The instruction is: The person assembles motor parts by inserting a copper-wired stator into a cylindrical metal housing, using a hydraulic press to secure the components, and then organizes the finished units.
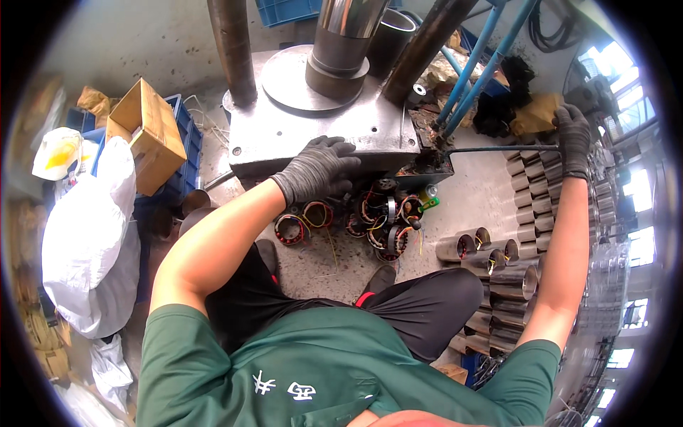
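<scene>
Both hands wear grey work gloves. My left hand lies against the front edge of a heavy steel press bed, its fingers apart and pointing right, with no object visible in them. Out to the right, my right hand is closed around the end of a long thin metal lever that runs leftward to the press. On the bed sits a round steel plate, under the press ram's dark cylinder. Below the bed, several wound copper stators with coloured wires lie on the floor between my feet.
Rows of steel cylinder housings stand at the right, some near my knee with wires inside. Left are a cardboard box, a blue crate and white sacks. Steel columns and blue frame bars rise around the press.
</scene>
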The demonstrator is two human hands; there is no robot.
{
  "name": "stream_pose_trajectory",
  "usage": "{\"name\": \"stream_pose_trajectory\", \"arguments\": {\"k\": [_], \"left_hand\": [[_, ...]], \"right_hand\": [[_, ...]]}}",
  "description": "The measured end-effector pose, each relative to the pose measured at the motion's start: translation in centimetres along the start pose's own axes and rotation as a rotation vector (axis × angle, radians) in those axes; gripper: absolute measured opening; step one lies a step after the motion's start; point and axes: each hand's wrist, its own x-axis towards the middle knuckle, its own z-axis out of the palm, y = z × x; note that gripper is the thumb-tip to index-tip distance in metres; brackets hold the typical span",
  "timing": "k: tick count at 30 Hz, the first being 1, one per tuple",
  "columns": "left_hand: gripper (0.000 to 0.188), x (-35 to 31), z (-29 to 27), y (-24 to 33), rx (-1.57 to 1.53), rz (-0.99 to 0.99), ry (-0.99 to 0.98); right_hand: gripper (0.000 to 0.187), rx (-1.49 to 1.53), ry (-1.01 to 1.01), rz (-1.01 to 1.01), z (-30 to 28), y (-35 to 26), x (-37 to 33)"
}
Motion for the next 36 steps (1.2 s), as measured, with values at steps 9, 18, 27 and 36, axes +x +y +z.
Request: {"name": "stream_pose_trajectory", "arguments": {"k": [9, 18, 27, 36], "left_hand": [[0.066, 2.1, 0.1, -0.7, 0.148, -0.356, 0.027], [0.072, 2.8, 0.7, -0.9, 0.156, -0.336, 0.032], [0.054, 2.2, -2.7, 1.4, -0.249, 0.044, -0.154], [0.031, -4.0, -5.6, -11.7, 0.072, -0.87, 0.341]], "right_hand": [[0.038, 0.061, -0.037, 0.017, 0.0, 0.7, 0.4], [0.038, 0.098, -0.055, 0.033, 0.0, 0.3, 0.3], [0.036, 0.17, -0.077, 0.046, -0.4, 1.5, 0.5], [0.036, 0.079, -0.078, 0.052, -0.3, 1.2, 0.8]]}}
